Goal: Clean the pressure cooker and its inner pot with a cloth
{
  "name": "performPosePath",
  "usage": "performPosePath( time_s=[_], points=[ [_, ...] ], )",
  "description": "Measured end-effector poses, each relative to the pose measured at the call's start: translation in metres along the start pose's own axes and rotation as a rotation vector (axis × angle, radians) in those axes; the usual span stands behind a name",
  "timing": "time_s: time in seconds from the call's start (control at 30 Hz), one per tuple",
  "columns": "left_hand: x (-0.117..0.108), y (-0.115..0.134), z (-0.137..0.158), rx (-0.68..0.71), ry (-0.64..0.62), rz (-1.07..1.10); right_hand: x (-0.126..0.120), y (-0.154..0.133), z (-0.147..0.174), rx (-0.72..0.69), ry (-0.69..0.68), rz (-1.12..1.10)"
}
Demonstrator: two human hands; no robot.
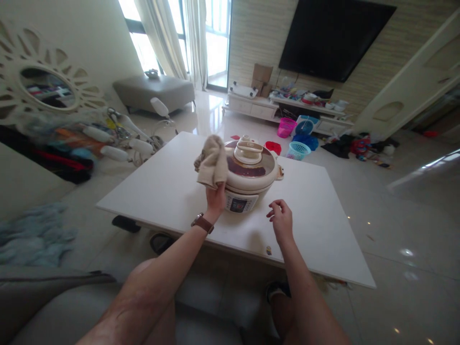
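Observation:
On the white table (312, 211) stands a cream electric pressure cooker (271, 185) with a brown, see-through lid and a handle on top. A dark control panel (238, 205) is on its front. My left hand (215, 197) grips a beige cloth (212, 165) at the cooker's left side; the cloth hides most of the fingers and part of the rim. Apart from the cooker, at its front right, my right hand (281, 218) hovers above the table with loosely bent fingers and nothing visible in them. A brown-strapped watch (203, 223) is on my left wrist.
A small object (269, 250) lies near the table's front edge. Beyond the table are a pink basket (286, 127), a light-blue basket (299, 150) and a cluttered TV cabinet (260, 110). A lamp (134, 148) with white shades lies to the left.

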State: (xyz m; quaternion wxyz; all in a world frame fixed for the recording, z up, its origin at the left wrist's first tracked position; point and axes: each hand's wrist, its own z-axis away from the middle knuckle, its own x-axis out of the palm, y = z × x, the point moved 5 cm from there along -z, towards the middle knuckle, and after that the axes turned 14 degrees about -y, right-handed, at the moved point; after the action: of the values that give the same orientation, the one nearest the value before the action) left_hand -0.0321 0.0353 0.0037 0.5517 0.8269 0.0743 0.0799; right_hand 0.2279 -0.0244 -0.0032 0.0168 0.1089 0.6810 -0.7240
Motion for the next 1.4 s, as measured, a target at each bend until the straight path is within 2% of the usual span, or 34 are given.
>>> performPosePath(
  time_s=[0.13,0.2,0.27,0.4,0.57,0.63,0.73,0.8,0.87,0.97,1.13,1.23,1.3,1.4],
  points=[
    [0.012,0.036,0.008,0.254,-0.274,-0.366,0.0,0.0,0.001,-0.006,-0.006,0.01],
    [0.012,0.044,0.007,0.293,-0.31,-0.431,0.0,0.001,0.002,-0.006,-0.006,0.012],
    [0.007,0.042,0.002,0.278,-0.278,-0.396,0.0,0.001,0.002,-0.006,-0.006,0.01],
    [-0.009,0.017,-0.016,0.148,-0.105,-0.095,0.0,0.003,0.002,-0.008,-0.007,0.005],
    [-0.032,-0.024,-0.032,-0.143,0.236,0.437,-0.001,0.003,0.001,-0.016,0.004,0.017],
    [-0.038,-0.033,-0.036,-0.261,0.286,0.667,-0.001,0.003,0.0,-0.02,0.011,0.014],
    [-0.048,-0.036,-0.041,-0.399,0.295,0.926,0.0,0.004,0.0,-0.029,0.005,0.006],
    [-0.06,-0.031,-0.043,-0.392,0.351,1.004,0.001,0.005,-0.001,-0.032,-0.002,0.0],
    [-0.073,-0.022,-0.046,-0.292,0.372,1.054,0.001,0.005,-0.001,-0.032,-0.005,-0.007],
    [-0.088,-0.009,-0.049,-0.186,0.322,1.105,0.0,0.005,0.0,-0.032,-0.004,-0.015],
    [-0.09,0.007,-0.042,-0.3,0.134,1.131,0.005,0.004,0.001,-0.036,-0.03,-0.074],
    [-0.069,0.017,-0.032,-0.417,-0.008,1.116,0.017,0.003,0.001,-0.013,-0.115,-0.235],
    [-0.045,0.021,-0.02,-0.555,-0.127,1.125,0.028,0.002,0.003,0.044,-0.24,-0.443],
    [-0.001,0.021,0.008,-0.823,-0.41,1.12,0.043,-0.002,0.012,0.186,-0.44,-0.799]
  ],
)
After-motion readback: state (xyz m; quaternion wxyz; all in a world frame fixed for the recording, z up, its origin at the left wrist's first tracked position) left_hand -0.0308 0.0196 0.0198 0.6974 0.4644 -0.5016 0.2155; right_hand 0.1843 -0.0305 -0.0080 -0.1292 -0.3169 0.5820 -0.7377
